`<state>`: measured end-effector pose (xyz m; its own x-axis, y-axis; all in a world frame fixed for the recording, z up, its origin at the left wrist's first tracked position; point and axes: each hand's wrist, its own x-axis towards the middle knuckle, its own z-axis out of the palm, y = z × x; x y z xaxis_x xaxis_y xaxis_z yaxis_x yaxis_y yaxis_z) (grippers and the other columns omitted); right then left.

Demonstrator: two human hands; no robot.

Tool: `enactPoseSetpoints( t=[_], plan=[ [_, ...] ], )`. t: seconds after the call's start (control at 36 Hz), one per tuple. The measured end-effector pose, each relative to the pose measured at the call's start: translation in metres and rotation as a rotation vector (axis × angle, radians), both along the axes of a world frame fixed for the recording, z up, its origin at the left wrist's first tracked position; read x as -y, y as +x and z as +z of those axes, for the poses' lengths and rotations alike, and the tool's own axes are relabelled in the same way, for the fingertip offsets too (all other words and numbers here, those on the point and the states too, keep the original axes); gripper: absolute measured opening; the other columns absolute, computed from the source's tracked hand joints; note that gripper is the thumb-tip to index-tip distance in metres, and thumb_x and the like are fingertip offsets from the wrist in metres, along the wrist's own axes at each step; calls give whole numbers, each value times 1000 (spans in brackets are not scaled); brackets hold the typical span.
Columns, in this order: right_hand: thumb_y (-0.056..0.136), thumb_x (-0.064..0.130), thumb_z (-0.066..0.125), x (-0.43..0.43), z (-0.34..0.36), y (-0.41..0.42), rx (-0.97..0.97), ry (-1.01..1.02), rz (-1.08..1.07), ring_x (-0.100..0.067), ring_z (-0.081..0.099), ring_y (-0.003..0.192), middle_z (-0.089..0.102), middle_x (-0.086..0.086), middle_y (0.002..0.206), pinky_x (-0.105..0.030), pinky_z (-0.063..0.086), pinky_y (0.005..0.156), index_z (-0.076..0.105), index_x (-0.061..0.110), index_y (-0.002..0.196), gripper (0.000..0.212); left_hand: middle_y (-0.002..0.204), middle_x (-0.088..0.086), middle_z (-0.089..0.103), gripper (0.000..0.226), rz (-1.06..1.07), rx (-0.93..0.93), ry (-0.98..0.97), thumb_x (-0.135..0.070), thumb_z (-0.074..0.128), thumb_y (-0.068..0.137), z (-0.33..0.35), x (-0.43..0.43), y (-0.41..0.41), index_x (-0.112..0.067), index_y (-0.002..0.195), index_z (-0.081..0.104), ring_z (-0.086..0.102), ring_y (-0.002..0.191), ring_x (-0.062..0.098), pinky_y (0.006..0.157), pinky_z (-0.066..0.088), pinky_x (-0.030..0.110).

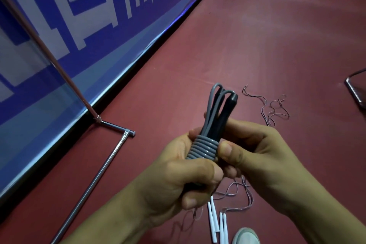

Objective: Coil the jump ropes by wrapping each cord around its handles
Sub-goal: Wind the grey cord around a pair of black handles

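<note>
Here, above the dark red floor point(267, 35) beside a blue banner point(111, 41), the left grip point(188, 176) clasps the black handles point(230, 109) while the right grip point(257, 148) pinches the grey cord point(202, 148) coiled round them.

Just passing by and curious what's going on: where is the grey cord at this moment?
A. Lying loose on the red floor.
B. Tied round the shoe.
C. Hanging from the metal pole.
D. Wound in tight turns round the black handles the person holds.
D: the grey cord sits in stacked turns round the black handles, which the left hand and right hand both grip.
</note>
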<state>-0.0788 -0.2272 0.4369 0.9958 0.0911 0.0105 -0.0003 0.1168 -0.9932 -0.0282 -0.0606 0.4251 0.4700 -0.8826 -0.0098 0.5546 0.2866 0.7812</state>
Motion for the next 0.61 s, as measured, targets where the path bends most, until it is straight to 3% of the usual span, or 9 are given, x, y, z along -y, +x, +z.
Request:
enactPoseSetpoints(
  t=[0.06, 0.14, 0.19, 0.25, 0.33, 0.42, 0.5, 0.61],
  plan=[
    [82, 23, 72, 1, 0, 1, -18, 1, 11, -12, 48, 58, 69, -19, 89, -23, 37, 53, 74, 14, 120, 40, 87, 19, 59, 42, 16, -8, 26, -2, 60, 70, -1, 1, 0, -1, 112, 57, 40, 31, 4, 35, 26, 16],
    [76, 27, 75, 3, 1, 2, -33, -14, -13, -15, 52, 64, 69, -31, 99, -21, 42, 55, 77, 17, 114, 39, 78, 7, 64, 54, 28, -37, 89, 1, 58, 70, -2, 2, -3, 2, 123, 47, 36, 30, 3, 37, 23, 17],
    [78, 21, 74, 5, -1, 3, -42, -14, -46, -13, 53, 64, 70, -25, 88, -19, 44, 56, 77, 10, 110, 34, 73, 0, 66, 57, 49, -59, 150, -1, 57, 73, -1, 3, -6, -3, 129, 43, 36, 31, 4, 40, 22, 18],
    [79, 13, 74, 6, -2, 5, -61, -22, -92, -13, 54, 62, 72, -16, 82, -19, 45, 55, 77, 6, 108, 29, 76, 5, 67, 69, 107, -89, 216, -10, 68, 67, -1, 6, -7, -9, 130, 41, 39, 35, 9, 45, 26, 21],
    [74, 9, 81, 7, -1, 6, -78, -66, -178, -21, 57, 65, 75, -23, 91, -22, 46, 54, 78, 5, 102, 29, 83, 12, 63, 75, 238, 42, 399, -29, 81, 57, -8, 7, -6, -19, 121, 43, 50, 50, 18, 48, 39, 33],
    [73, 3, 82, 5, 0, 6, -77, -117, -278, -19, 61, 63, 78, -16, 87, -22, 50, 54, 76, 5, 96, 24, 94, 0, 70, 59, 418, 487, 731, -57, 80, 57, -18, 6, -5, -36, 101, 48, 67, 79, 24, 72, 56, 54],
    [78, -10, 75, -2, 0, 7, -72, -154, -341, -14, 65, 62, 78, -12, 82, -21, 50, 54, 75, 6, 92, 21, 90, -6, 72, 42, 557, 567, 767, -59, 76, 61, -26, 9, -6, -41, 90, 52, 72, 81, 21, 72, 58, 55],
    [79, -5, 78, -6, -1, 10, -62, -216, -405, -10, 59, 52, 76, -8, 73, -23, 44, 48, 76, 11, 90, 19, 86, -5, 75, 18, 616, 576, 680, -37, 74, 79, -26, 14, -8, -35, 95, 64, 72, 76, 20, 69, 61, 51]
  ],
)
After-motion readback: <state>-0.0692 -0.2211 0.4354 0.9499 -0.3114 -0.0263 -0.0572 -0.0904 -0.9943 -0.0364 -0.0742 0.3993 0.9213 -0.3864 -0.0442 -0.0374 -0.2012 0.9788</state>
